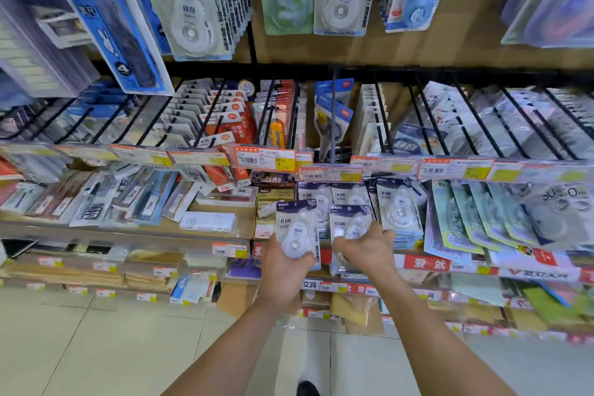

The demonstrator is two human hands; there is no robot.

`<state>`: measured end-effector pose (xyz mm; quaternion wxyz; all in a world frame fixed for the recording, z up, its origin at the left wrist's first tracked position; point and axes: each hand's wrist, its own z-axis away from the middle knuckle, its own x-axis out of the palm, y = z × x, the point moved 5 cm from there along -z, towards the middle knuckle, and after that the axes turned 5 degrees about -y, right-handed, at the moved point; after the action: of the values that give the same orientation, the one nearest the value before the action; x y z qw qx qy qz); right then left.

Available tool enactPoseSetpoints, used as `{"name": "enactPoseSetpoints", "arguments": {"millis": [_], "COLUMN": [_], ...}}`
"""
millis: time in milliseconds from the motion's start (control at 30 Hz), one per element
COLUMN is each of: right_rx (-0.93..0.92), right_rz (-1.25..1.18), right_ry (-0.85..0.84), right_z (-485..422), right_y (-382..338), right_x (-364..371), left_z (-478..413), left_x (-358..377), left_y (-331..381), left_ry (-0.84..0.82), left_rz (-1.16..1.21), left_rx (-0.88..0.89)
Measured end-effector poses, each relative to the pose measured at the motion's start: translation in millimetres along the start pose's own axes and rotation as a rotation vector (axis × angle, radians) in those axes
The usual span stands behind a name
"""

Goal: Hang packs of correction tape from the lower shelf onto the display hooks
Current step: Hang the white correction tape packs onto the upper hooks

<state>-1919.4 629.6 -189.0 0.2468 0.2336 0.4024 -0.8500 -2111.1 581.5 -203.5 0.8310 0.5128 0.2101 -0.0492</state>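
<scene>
Student: Layout, lower centre?
Tutor: Left grip (286, 267) clamps one correction-tape pack (297, 228), held just before lower shelf (424, 264); right grip (366, 247) clamps second pack (348, 223) among stock on that shelf.

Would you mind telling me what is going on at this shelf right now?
A person is restocking a stationery display. The left hand holds one pack of correction tape and the right hand grips a second pack beside it, both down at the lower shelf. Spare packs lie just behind them. Matching hanging packs sit on hooks high above. Neither held pack is hung yet.
</scene>
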Motion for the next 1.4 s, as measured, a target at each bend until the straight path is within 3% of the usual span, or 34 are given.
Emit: {"name": "enactPoseSetpoints", "arguments": {"millis": [167,333,733,1167,1400], "right_rx": [-0.016,-0.107,-0.391,-0.694,-0.753], "right_rz": [-0.304,-0.449,-0.485,-0.745,-0.739], "right_ry": [0.019,0.030,0.177,-0.079,-0.034], "right_z": [26,52,116,158,162], "right_y": [17,8,-51,-137,-186], "right_x": [10,6,11,-25,-49], "left_z": [26,51,73,80,75], "left_x": [-2,-20,-100,-158,-175], "left_y": [-22,-14,-13,29,68], "left_ry": [-0.028,-0.026,0.067,0.189,0.248], "left_rz": [0.058,0.111,0.050,0.130,0.140], "left_rx": [0.000,0.004,0.152,0.308,0.394]}}
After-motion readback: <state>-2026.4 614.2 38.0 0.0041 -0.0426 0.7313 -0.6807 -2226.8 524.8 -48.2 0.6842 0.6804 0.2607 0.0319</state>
